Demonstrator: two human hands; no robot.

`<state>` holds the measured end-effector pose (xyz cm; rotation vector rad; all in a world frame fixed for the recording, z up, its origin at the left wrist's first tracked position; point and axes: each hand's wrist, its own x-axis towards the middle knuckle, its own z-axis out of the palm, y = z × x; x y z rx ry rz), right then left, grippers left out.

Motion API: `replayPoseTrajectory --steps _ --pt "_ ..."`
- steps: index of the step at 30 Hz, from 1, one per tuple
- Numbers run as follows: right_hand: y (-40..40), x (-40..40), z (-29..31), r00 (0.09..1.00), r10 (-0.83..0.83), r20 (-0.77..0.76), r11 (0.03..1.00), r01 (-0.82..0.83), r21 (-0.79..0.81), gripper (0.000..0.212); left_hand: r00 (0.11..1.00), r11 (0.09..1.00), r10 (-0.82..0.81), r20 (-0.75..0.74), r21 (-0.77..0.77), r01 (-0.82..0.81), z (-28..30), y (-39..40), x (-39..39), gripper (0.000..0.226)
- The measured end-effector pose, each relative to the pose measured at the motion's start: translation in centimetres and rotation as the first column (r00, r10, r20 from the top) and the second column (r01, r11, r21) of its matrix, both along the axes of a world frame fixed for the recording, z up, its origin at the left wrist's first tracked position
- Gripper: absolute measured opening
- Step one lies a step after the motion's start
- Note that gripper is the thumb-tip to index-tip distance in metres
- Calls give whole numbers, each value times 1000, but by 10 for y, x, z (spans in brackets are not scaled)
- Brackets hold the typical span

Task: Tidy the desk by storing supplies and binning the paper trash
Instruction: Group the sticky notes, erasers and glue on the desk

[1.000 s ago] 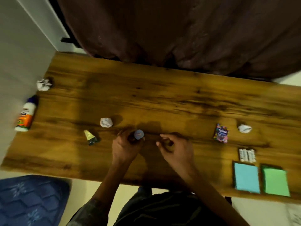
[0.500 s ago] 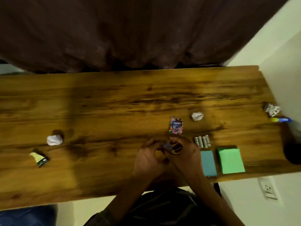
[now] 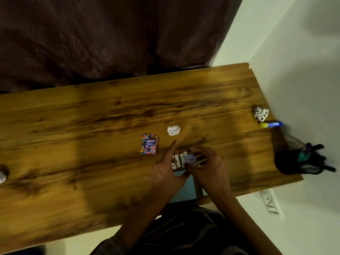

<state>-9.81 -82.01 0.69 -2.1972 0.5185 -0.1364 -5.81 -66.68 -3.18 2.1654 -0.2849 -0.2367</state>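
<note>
Tin: a small round tin (image 3: 190, 159) with a bluish printed lid, held above the near edge of the desk, right of the Gems pack.
Right hand: the right hand (image 3: 207, 167) grasps the tin, fingers curled round its far and right sides.
Left hand: the left hand (image 3: 166, 171) lies against the tin's left side, forefinger stretched straight toward the far edge; whether its thumb grips the tin cannot be told.
Desk: a wooden desk (image 3: 92, 126) with dark grain, its right end against a pale wall.
White sticks: a row of short white sticks (image 3: 177, 160) lies on the desk just left of the tin, partly hidden by the hands.
Blue pad: a light blue pad (image 3: 185, 192) lies at the near edge, below the hands and mostly covered by them.
Gems pack: a small colourful pack (image 3: 149, 144) printed "GEMS" lies flat, near the left forefinger.
Paper ball, centre: a crumpled white paper ball (image 3: 173, 130) lies beyond the Gems pack, to its right.
Paper ball, right: a second crumpled ball (image 3: 260, 113) lies well right of the pack, by the wall.
Glue stick: a blue and yellow stick (image 3: 271, 124) lies just nearer than that ball.
Pen holder: a black holder (image 3: 292, 162) with dark pens stands at the desk's right end; it is blurred.
Paper ball, left: part of a third ball (image 3: 2, 176) shows at the left edge of the view.
</note>
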Motion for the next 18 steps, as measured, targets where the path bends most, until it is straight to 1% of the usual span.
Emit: replayPoseTrajectory --steps 2,5,6,9,11,15,18 --pt "-15 1 -8 1000 4 -20 1000 -4 26 36 998 998 58 -22 30 -57 -3 -1 2 105" --pt "-31 6 -17 998 41 -46 999 -40 26 27 996 996 76 -53 43 -74 -4 2 3 115" --pt "-35 8 -19 997 60 -51 998 -59 17 24 993 995 92 -68 43 -89 -1 4 2 112" --pt "-39 13 -27 989 134 -64 990 -136 -29 21 986 982 152 -70 123 -143 -7 13 1 97" --pt "-41 16 -33 982 170 -82 984 -173 -37 18 982 977 176 -71 133 -166 -13 20 1 90" --pt "-42 23 -40 974 185 -128 982 -187 -5 30 973 971 215 -78 119 -206 -8 25 3 77" --pt "-42 24 -40 968 196 -159 979 -202 -21 33 971 968 227 -79 127 -216 -4 24 3 72"
